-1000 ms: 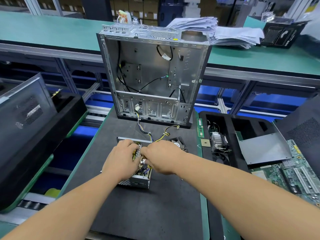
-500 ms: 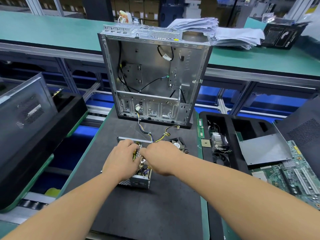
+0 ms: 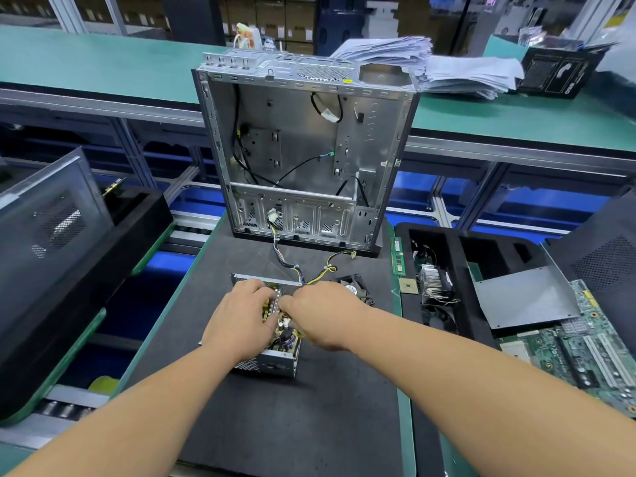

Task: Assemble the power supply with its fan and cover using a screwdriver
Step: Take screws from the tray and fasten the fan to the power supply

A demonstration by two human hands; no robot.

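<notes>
So far I'm early on: both hands, left (image 3: 237,320) and right (image 3: 321,316), reach into the open supply (image 3: 272,359) on the counter (image 3: 292,425), their grip hidden from me, fan (image 3: 354,287) loose just beside it, cover and screwing left.

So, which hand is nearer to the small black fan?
Right. The right hand lies just beside the fan; the left hand is farther away, across the open power supply.

Open power supply (image 3: 272,363) on mat (image 3: 309,418), both hands in it, fan (image 3: 354,287) just right behind, upright computer case (image 3: 303,149) behind, tray (image 3: 457,266) with heatsink (image 3: 432,282) right, motherboard (image 3: 585,352) far right.
</notes>
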